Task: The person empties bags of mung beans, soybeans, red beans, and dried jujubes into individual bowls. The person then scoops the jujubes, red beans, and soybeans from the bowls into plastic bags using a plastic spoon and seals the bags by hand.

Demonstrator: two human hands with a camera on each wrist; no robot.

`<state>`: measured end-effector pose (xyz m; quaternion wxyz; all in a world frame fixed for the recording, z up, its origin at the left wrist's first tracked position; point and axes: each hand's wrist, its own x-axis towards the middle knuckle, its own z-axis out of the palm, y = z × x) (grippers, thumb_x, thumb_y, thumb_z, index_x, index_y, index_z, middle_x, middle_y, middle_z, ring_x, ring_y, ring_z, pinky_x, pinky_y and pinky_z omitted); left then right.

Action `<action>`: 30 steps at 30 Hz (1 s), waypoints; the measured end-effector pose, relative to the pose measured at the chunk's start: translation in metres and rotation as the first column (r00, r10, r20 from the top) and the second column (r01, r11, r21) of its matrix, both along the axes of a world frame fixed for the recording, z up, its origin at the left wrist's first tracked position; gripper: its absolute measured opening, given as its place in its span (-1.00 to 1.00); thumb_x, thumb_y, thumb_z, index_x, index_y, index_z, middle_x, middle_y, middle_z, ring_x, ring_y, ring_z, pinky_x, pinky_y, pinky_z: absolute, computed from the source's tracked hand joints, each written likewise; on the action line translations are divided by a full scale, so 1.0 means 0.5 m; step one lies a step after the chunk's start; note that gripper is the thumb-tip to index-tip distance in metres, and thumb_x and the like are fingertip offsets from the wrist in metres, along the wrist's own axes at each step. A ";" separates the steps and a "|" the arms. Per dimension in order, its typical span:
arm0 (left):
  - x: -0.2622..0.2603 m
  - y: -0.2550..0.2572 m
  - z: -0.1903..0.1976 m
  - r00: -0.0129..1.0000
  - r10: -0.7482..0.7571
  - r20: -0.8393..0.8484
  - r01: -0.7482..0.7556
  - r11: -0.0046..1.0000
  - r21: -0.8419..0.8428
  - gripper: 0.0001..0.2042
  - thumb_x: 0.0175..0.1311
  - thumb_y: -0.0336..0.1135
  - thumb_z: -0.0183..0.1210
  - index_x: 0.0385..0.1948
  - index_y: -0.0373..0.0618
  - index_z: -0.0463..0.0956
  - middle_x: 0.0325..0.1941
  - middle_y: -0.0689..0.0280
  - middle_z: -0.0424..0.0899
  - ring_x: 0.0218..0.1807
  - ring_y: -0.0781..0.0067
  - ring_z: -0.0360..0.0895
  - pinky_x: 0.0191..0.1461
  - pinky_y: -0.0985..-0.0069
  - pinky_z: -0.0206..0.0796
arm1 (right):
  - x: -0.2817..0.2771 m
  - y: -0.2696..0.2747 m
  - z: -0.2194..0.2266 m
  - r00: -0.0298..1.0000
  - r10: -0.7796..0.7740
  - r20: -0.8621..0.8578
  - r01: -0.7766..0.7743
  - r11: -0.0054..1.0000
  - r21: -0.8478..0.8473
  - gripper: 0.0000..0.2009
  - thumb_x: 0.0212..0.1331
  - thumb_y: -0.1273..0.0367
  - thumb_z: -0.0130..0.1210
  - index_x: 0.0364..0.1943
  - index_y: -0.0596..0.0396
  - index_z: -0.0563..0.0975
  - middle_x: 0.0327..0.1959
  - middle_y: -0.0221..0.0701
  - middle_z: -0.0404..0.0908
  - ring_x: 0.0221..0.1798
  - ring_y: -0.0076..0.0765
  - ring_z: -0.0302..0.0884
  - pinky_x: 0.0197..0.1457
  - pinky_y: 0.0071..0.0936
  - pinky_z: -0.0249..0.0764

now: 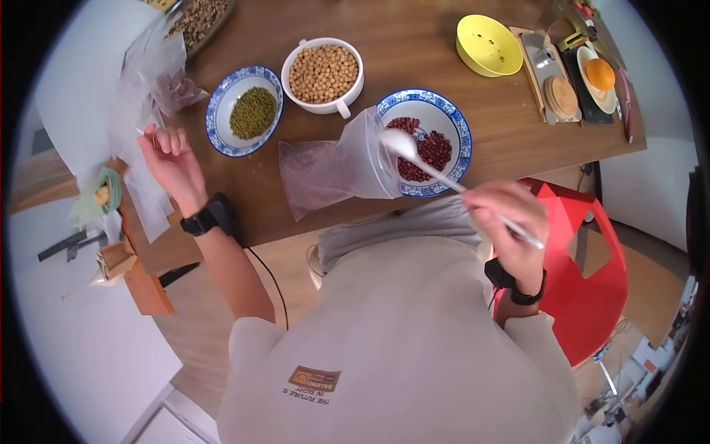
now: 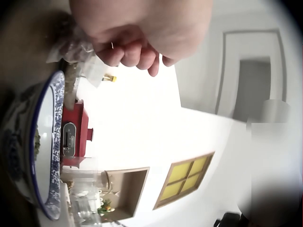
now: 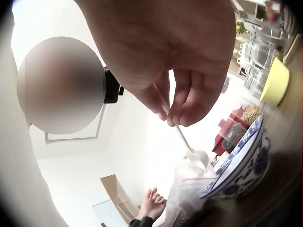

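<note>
A white long-handled spoon (image 1: 429,166) is pinched between the thumb and fingers of my right hand (image 1: 510,218). Its bowl end overlaps the mouth of a clear zip bag (image 1: 325,170) in the head view. That bag lies near the table's front edge, its mouth against a blue-and-white bowl (image 1: 462,140) with dark red beans (image 1: 435,152) inside. My left hand (image 1: 174,159) is raised over the table's left side, fingers loosely curled, holding nothing. Nearest to it are a second blue-and-white bowl (image 2: 57,142) of green beans (image 1: 254,113) and another clear bag (image 1: 176,85).
A white two-handled pot (image 1: 358,90) of chickpeas stands behind the bowls. At the back right are a yellow bowl (image 1: 488,46) with bits inside and a board (image 1: 540,96) with utensils. A red chair (image 1: 584,281) stands by the front right edge.
</note>
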<state>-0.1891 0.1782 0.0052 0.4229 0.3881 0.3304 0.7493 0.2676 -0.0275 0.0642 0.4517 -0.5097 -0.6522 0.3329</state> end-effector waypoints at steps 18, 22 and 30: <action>-0.064 0.009 -0.057 0.876 -0.223 0.428 0.266 0.963 -0.041 -0.62 0.60 -0.11 0.02 -0.49 -0.11 0.43 -0.70 0.52 -0.05 -0.62 0.59 -0.14 -0.42 0.52 -0.12 | -0.001 0.005 -0.075 0.944 -0.290 -0.156 0.230 0.920 -0.318 -0.77 0.43 0.44 0.20 0.03 0.33 0.68 -0.25 -0.22 0.77 -0.24 -0.38 0.70 -0.11 -0.45 0.64; -0.060 0.009 -0.061 0.874 -0.260 0.411 0.292 0.956 -0.015 -0.62 0.61 -0.11 0.01 -0.47 -0.12 0.46 -0.70 0.53 -0.04 -0.62 0.60 -0.13 -0.43 0.53 -0.12 | 0.002 -0.001 -0.087 0.863 -0.409 -0.297 0.319 0.896 -0.309 -0.71 0.47 0.39 0.17 0.05 0.43 0.64 -0.30 -0.19 0.75 -0.30 -0.36 0.68 -0.19 -0.40 0.65; -0.052 0.008 -0.060 0.888 -0.255 0.382 0.282 0.959 -0.016 -0.62 0.63 -0.12 -0.03 -0.46 -0.12 0.45 -0.69 0.52 -0.02 -0.62 0.61 -0.12 -0.44 0.53 -0.10 | -0.026 -0.018 -0.051 0.921 -0.216 -0.325 0.164 0.970 -0.180 -0.73 0.46 0.37 0.18 0.01 0.38 0.65 -0.32 -0.15 0.74 -0.37 -0.29 0.69 -0.23 -0.37 0.66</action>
